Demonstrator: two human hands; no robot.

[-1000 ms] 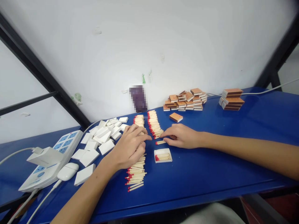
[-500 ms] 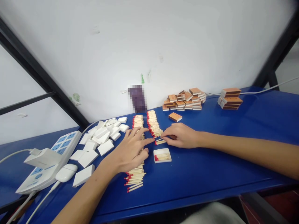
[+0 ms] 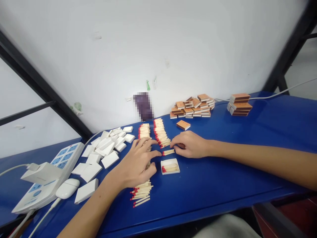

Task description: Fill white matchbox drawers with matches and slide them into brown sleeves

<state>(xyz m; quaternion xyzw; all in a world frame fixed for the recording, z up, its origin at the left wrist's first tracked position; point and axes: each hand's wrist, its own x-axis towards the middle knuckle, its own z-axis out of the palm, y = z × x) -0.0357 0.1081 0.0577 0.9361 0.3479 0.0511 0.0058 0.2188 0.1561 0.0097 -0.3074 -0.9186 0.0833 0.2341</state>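
Observation:
My left hand (image 3: 140, 162) is open, fingers spread, over the left row of red-tipped matches (image 3: 141, 190) and hides its middle. Its index fingertip is at the red heads of a small bunch of matches (image 3: 168, 152). At the other end of that bunch is my right hand (image 3: 189, 144), its fingers bent and a small gap between thumb and index finger. Just beyond the bunch runs a second row of matches (image 3: 160, 132). Nearer to me lies an open white matchbox tray (image 3: 170, 161) with some matches inside.
White trays (image 3: 107, 145) lie heaped at left, beside a power strip (image 3: 49, 178) and a white charging case (image 3: 67, 188). Orange matchboxes (image 3: 193, 107) are piled by the wall, with a single matchbox (image 3: 183, 124) in front and a stack (image 3: 239, 105) farther right. All rest on a blue table (image 3: 223, 185).
The small bunch of matches now lies more neatly together, with a clearer gap from the second row. My right fingertips have parted slightly from it. The whole view has shifted a little.

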